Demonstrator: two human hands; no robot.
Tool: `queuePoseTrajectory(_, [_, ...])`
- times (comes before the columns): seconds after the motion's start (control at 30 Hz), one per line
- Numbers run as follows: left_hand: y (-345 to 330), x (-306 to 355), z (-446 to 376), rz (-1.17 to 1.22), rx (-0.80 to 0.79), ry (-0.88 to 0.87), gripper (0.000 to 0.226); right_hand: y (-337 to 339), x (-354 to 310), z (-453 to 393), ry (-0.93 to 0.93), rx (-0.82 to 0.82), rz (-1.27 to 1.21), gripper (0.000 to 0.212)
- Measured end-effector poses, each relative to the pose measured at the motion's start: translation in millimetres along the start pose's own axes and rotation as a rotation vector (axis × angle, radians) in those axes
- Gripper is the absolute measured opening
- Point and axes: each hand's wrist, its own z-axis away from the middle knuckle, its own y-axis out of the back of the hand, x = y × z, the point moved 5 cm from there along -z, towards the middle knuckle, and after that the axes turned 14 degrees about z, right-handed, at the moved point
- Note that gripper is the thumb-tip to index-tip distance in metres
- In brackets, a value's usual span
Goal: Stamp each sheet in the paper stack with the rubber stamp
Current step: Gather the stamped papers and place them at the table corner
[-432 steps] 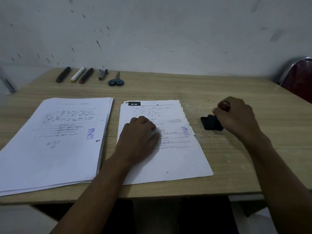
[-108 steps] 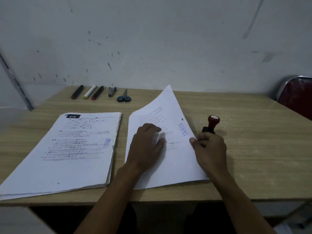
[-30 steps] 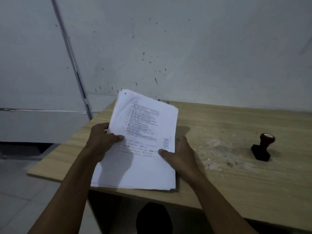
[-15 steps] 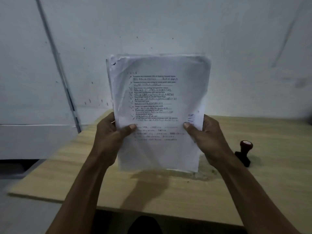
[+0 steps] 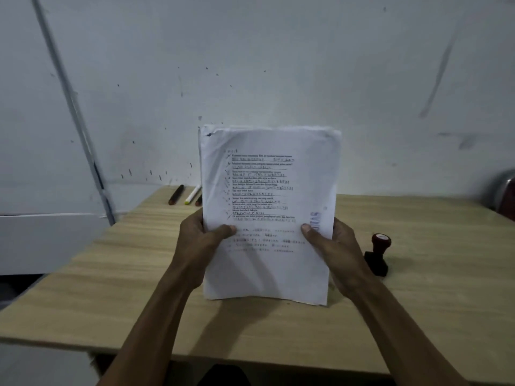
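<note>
1. Head view: a stack of white printed paper sheets [image 5: 267, 213] stands upright at the centre of the frame, its long axis vertical and its printed face turned toward the camera. Its lower edge sits at or just above the light wood-grain tabletop [image 5: 111, 288]; which of the two cannot be told.
2. The left hand [image 5: 199, 246] grips the stack's left edge with the thumb laid across the front. The right hand [image 5: 334, 246] grips the right edge the same way, its thumb beside a blue stamp mark [image 5: 315, 221] that runs vertically; its letters are too blurred to read.
3. The top sheet carries numbered lines of black print with handwriting beneath them, too small to read. A dark spot marks its upper left corner.
4. A black-based rubber stamp with a red knob [image 5: 377, 254] stands on the table just right of the right hand, knob uppermost.
5. At the table's far edge, left of the stack, lie a dark marker [image 5: 176, 194] and a white marker with a yellow tip [image 5: 192, 195], both slanted.
6. Behind the table rises a scuffed, speckled white wall [image 5: 278, 65]. A rounded grey and dark red object [image 5: 504, 193] shows at the right edge of the frame.
</note>
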Motion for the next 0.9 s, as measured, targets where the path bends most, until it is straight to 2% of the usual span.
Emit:
queuePoseTrajectory(0.43, [2.8, 1.0, 4.5, 0.034, -0.018, 0.01, 0.042, -3.7, 2.1, 0.1, 0.051, -0.059, 0.005, 0.034])
queuePoseTrajectory(0.9, [-18.5, 17.6, 6.2, 0.037, 0.0, 0.001, 0.036, 15.8, -18.4, 1.2, 0.055, -0.033, 0.115, 0.031])
